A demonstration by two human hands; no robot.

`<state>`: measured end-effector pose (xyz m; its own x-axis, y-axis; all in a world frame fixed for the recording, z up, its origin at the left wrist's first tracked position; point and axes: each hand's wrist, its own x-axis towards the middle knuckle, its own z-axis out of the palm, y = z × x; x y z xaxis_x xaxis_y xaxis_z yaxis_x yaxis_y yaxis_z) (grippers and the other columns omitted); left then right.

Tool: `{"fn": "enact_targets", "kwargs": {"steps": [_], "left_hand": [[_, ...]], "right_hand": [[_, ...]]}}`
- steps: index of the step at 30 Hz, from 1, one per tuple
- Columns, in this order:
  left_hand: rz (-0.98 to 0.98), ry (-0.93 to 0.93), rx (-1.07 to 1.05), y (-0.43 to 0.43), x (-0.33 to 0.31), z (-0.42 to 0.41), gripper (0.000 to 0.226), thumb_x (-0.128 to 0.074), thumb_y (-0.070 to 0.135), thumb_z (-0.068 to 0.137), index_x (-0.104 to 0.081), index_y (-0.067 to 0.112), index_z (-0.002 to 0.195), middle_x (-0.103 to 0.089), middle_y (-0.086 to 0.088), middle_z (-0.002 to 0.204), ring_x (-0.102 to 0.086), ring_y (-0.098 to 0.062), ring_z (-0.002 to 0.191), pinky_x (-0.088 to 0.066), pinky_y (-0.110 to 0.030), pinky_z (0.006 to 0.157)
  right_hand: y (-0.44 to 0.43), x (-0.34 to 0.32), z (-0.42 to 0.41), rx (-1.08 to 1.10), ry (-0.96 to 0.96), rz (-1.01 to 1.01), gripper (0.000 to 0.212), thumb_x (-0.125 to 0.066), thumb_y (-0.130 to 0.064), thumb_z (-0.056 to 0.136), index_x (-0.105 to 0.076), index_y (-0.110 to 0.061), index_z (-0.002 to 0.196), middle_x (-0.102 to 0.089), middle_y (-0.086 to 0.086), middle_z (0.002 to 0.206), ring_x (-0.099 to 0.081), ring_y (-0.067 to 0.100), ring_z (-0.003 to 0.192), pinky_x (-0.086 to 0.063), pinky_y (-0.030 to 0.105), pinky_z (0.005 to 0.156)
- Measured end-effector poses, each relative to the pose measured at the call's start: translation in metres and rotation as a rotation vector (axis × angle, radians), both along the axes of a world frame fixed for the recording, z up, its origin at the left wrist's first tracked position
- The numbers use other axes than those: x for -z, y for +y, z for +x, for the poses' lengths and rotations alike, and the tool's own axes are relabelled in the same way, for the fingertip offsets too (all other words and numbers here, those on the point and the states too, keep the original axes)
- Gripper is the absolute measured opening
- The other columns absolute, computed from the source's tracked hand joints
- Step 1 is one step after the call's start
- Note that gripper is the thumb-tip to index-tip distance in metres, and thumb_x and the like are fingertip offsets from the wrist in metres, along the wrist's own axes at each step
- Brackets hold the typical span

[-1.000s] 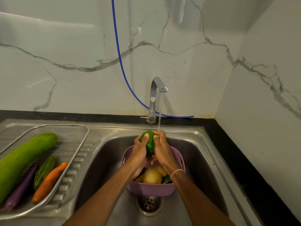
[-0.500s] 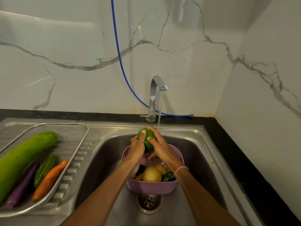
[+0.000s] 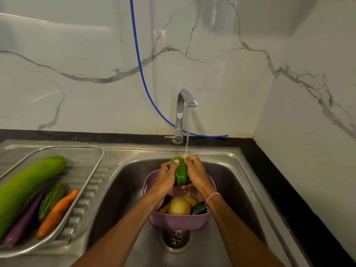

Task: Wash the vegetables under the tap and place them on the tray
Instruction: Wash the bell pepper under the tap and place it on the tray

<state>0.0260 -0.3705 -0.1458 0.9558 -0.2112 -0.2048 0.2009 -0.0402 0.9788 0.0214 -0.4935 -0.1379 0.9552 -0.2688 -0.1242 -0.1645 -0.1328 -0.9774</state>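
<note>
A green bell pepper is held under the running tap, above a purple colander in the sink. My left hand grips its left side, thumb on top. My right hand grips its right side, and the water falls on its fingers. In the colander lie a pale round vegetable, some yellow pieces and a dark green one. The wire tray on the left drainboard holds a long green gourd, a purple aubergine, a small dark green gourd and a carrot.
The steel sink basin has a drain just in front of the colander. A blue hose hangs down the marble wall behind the tap. A black counter edge and a side wall close off the right.
Both hands have turned the pepper under the stream, so it now stands more upright between them. The view has dipped slightly.
</note>
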Motion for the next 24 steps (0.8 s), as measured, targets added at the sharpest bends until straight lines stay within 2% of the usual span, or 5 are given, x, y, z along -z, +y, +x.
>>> {"fn": "enact_targets", "kwargs": {"steps": [4,8,16,20,24], "left_hand": [[-0.147,0.073,-0.091,0.006,-0.001,0.007,0.056,-0.045,0.064,0.1,-0.052,0.021,0.135,-0.067,-0.009,0.123,-0.069,-0.025,0.11,-0.058,-0.049,0.096],[-0.265,0.14,-0.175,0.012,-0.006,0.008,0.046,-0.038,0.056,0.105,-0.061,0.023,0.127,-0.071,-0.017,0.116,-0.074,-0.032,0.099,-0.063,-0.045,0.071],[-0.017,-0.049,-0.03,-0.001,-0.003,-0.002,0.048,-0.03,0.054,0.108,-0.044,0.023,0.141,-0.06,-0.008,0.126,-0.062,-0.022,0.115,-0.053,-0.044,0.102],[0.087,-0.07,0.025,0.0,0.001,0.002,0.042,-0.033,0.054,0.107,-0.048,0.026,0.136,-0.061,-0.007,0.13,-0.064,-0.022,0.115,-0.054,-0.045,0.102],[0.321,-0.343,0.063,0.0,0.0,0.0,0.048,-0.04,0.036,0.11,-0.036,0.026,0.156,-0.048,0.002,0.147,-0.05,-0.018,0.133,-0.043,-0.032,0.108]], "right_hand": [[0.006,-0.007,-0.011,-0.198,0.015,0.262,0.017,-0.054,-0.046,0.106,-0.054,-0.041,0.123,-0.058,0.007,0.132,-0.068,0.03,0.114,-0.065,0.038,0.069],[0.014,-0.004,-0.01,-0.304,-0.031,0.265,0.063,-0.064,-0.033,0.102,-0.034,-0.045,0.156,-0.043,0.006,0.15,-0.059,0.037,0.13,-0.066,0.044,0.074],[0.008,0.002,0.0,-0.022,-0.026,0.308,0.022,-0.047,-0.045,0.109,-0.047,-0.029,0.124,-0.053,0.011,0.133,-0.06,0.028,0.118,-0.061,0.059,0.092],[0.004,0.001,0.004,0.097,0.108,0.437,0.035,-0.049,-0.053,0.106,-0.051,-0.029,0.131,-0.059,0.012,0.131,-0.063,0.032,0.118,-0.059,0.058,0.095],[0.007,0.012,0.01,0.089,0.122,0.231,0.05,-0.042,-0.06,0.105,-0.047,-0.029,0.145,-0.058,0.011,0.138,-0.06,0.03,0.123,-0.053,0.054,0.107]]}}
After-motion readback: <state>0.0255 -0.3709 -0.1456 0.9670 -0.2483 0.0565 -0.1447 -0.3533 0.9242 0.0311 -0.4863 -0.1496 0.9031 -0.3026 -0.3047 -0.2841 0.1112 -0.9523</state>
